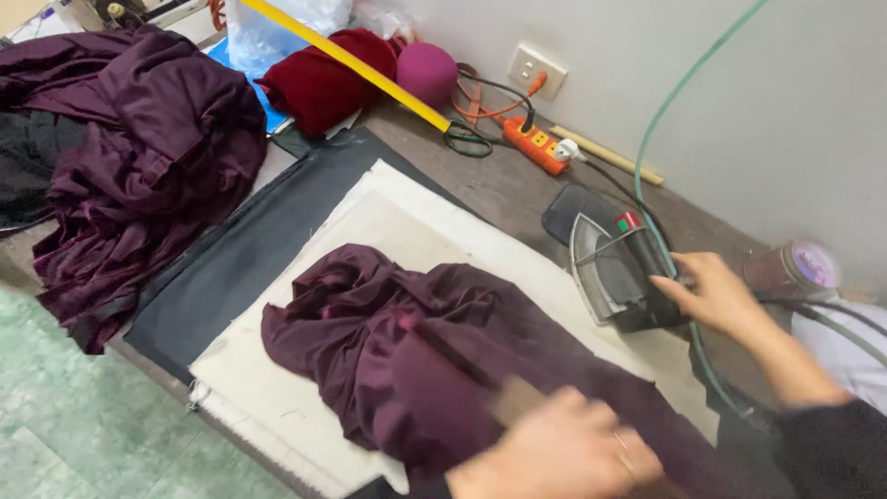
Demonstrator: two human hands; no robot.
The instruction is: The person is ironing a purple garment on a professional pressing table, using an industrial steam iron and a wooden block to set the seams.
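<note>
One crumpled dark-purple garment [434, 360]

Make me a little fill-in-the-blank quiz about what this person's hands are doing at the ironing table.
1. The right hand rests on the handle of the ____.
2. The left hand presses on a crumpled garment coloured dark ____.
3. The garment lies on a pale ____.
4. The orange power strip lies near the ____.

Missing words: iron; purple; cloth; wall

We see one clear plastic bag [277, 28] at the top of the frame, bulging, bluish-white, behind the yellow stick [346, 60].
</note>
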